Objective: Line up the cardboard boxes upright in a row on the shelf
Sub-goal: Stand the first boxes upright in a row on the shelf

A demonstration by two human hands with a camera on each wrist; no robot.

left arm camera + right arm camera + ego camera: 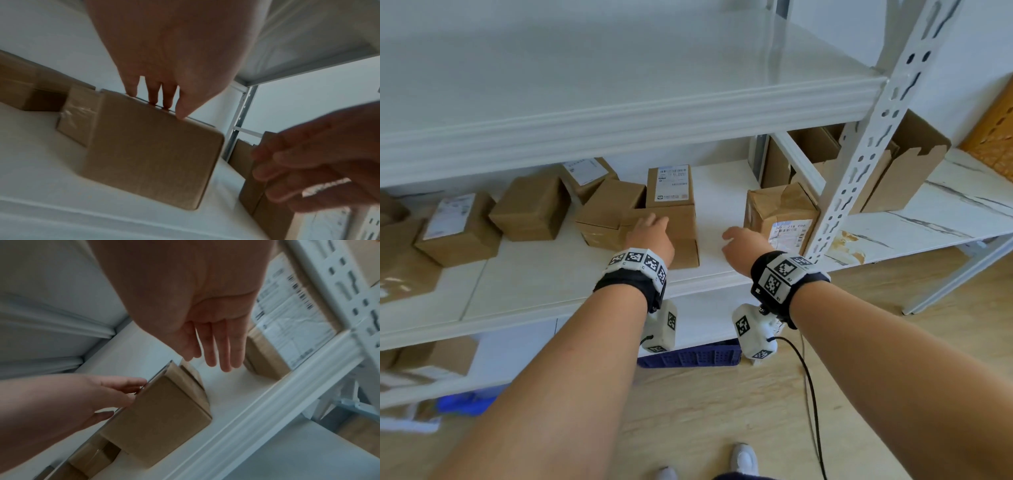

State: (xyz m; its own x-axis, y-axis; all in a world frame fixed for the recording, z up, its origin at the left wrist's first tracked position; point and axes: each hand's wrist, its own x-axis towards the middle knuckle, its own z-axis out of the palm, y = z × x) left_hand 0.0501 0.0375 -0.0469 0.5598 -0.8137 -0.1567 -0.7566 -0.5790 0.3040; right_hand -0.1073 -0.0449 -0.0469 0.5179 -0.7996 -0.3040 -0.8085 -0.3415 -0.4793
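**Left hand on the top edge of a box, right hand free beside it**

The plain cardboard box (681, 236) stands near the front of the middle shelf (551, 284), with a labelled box (670, 185) right behind it. The left hand (652, 236) reaches over it, straight fingertips (153, 99) touching its top far edge, not curled round it. The right hand (744, 245) hovers just to its right, fingers (224, 353) extended and loose, holding nothing. Bare shelf lies between this box and the taped box (780, 216) by the white upright post (859, 161). More boxes (530, 209) lie jumbled to the left.
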